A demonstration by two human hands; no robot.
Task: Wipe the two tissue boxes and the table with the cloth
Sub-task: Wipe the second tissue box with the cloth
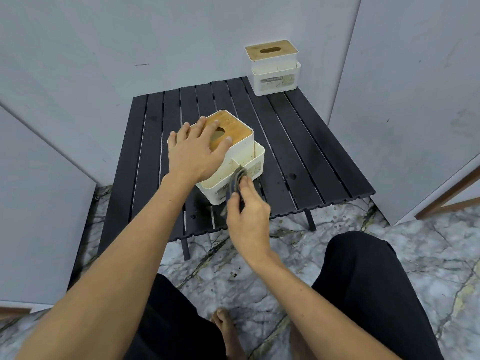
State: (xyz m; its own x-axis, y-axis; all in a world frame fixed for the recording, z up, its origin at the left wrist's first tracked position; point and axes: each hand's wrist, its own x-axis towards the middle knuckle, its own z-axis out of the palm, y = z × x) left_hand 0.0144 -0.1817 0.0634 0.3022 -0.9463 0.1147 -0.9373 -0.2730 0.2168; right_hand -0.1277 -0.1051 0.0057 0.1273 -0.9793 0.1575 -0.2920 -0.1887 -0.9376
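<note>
A white tissue box [242,141] with a wooden lid sits near the middle of the low black slatted table [306,141]. My left hand [197,149] lies flat on its lid with spread fingers, holding it down. My right hand [248,211] pinches a folded dark cloth [237,181] and presses it against the box's near front wall. A second white tissue box [275,67] with a wooden lid stands at the table's far right corner, untouched.
Grey wall panels close in the table on the left, back and right. The floor is grey marble. My knees in black trousers and a bare foot [228,331] are below the table's near edge. Dark wet spots [292,176] mark the slats.
</note>
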